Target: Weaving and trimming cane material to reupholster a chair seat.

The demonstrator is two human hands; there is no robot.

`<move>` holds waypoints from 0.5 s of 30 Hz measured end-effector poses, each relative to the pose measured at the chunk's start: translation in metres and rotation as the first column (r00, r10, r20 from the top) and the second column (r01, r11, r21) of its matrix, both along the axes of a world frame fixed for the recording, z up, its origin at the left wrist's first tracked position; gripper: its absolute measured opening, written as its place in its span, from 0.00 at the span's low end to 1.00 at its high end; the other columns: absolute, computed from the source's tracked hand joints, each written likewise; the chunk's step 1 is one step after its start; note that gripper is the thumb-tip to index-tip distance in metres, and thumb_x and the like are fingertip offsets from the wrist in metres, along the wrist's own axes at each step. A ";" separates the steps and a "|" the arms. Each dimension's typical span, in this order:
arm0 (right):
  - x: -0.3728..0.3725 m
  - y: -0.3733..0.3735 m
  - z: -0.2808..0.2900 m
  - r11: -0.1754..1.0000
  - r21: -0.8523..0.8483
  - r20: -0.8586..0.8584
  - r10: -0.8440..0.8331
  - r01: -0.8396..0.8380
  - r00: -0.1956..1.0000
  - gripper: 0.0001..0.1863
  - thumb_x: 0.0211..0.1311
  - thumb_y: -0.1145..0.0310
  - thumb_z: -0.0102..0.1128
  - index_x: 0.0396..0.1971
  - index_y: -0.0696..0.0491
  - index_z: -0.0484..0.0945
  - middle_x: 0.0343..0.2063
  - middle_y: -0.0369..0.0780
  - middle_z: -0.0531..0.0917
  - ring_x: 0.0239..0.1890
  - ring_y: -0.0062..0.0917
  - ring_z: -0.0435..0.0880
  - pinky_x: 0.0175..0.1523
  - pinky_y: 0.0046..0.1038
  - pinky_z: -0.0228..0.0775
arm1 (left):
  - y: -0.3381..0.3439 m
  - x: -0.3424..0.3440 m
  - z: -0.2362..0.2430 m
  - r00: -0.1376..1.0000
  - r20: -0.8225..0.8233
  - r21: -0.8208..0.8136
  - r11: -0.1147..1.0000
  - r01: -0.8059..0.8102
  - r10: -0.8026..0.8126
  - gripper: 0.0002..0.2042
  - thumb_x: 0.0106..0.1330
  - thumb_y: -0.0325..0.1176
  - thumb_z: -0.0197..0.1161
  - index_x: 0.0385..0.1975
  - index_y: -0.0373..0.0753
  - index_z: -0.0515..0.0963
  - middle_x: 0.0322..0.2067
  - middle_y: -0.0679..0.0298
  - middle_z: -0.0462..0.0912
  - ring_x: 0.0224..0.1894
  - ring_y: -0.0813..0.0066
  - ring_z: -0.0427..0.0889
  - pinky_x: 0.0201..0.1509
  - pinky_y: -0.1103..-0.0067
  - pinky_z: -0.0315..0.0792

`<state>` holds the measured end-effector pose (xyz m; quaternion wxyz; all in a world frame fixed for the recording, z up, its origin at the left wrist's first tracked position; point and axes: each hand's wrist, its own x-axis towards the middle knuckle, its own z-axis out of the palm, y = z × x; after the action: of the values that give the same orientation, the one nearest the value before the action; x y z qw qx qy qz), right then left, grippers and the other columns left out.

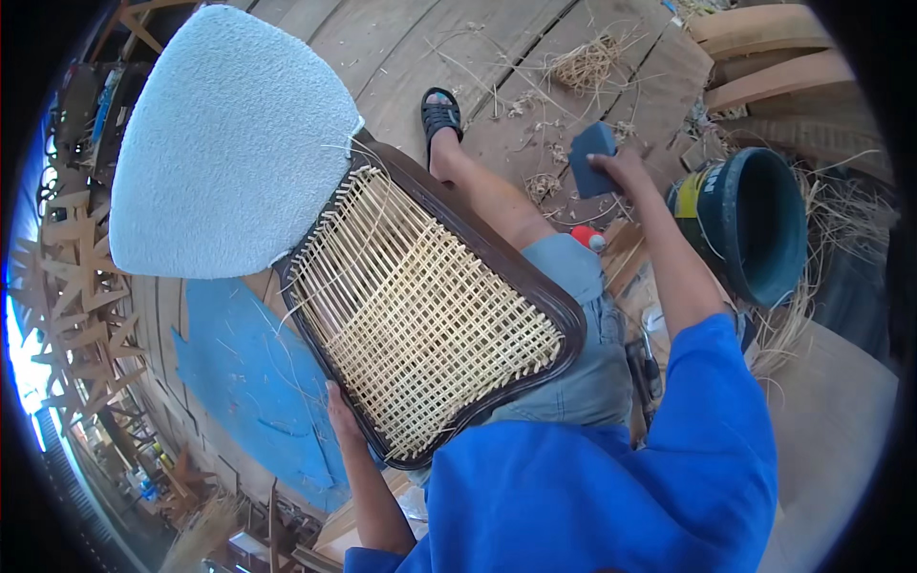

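Observation:
A chair with a dark brown frame lies tilted across my lap, its back (430,325) towards me. Pale cane strips are woven in a close grid over the nearer part of the back. Farther up, the strips mostly run one way, and loose ends stick out. The light blue, fuzzy-covered seat (229,143) is at the upper left. My left hand (344,414) grips the left edge of the back's frame, its fingers partly hidden. Away to the right, my right hand (627,170) is closed on a dark blue-grey block (591,160), held above the floor.
A dark green bucket (772,229) stands at the right, with cane scraps beside it. A bundle of cane strips (587,65) lies on the plank floor (382,43). A blue sheet (253,382) lies left of the chair. Wooden parts (72,286) are piled at the far left.

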<state>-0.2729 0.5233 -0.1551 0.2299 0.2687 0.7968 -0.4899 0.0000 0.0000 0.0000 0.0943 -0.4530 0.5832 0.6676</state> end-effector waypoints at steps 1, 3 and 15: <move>0.011 -0.011 -0.020 0.997 -0.016 0.090 -0.073 0.075 0.993 0.35 0.39 0.56 0.67 0.45 0.65 0.70 0.36 0.50 0.79 0.35 0.36 0.80 0.38 0.31 0.72 | 0.001 0.001 0.013 1.000 0.012 -0.032 0.999 -0.015 0.015 0.28 0.65 0.54 0.40 0.52 0.34 0.65 0.42 0.57 0.76 0.38 0.68 0.79 0.42 0.77 0.75; 0.010 -0.023 -0.042 0.991 -0.029 0.174 -0.124 0.131 0.977 0.33 0.39 0.57 0.68 0.43 0.64 0.72 0.37 0.50 0.79 0.35 0.34 0.80 0.39 0.32 0.72 | 0.007 0.000 0.012 0.999 0.015 -0.069 0.996 -0.048 0.049 0.28 0.66 0.54 0.38 0.52 0.34 0.66 0.41 0.58 0.76 0.37 0.68 0.79 0.42 0.76 0.75; -0.016 -0.070 -0.093 0.852 -0.323 0.199 -0.364 0.412 0.910 0.33 0.40 0.52 0.68 0.43 0.59 0.71 0.32 0.42 0.78 0.29 0.29 0.78 0.31 0.33 0.70 | 0.004 -0.004 -0.006 0.989 0.020 -0.038 0.988 -0.148 0.149 0.29 0.66 0.55 0.35 0.54 0.36 0.63 0.46 0.58 0.74 0.42 0.67 0.77 0.47 0.75 0.72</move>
<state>-0.2886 0.4532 -0.2486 0.2227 0.4091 0.6066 -0.6442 -0.0035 0.0036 -0.0059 0.0425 -0.5045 0.5589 0.6568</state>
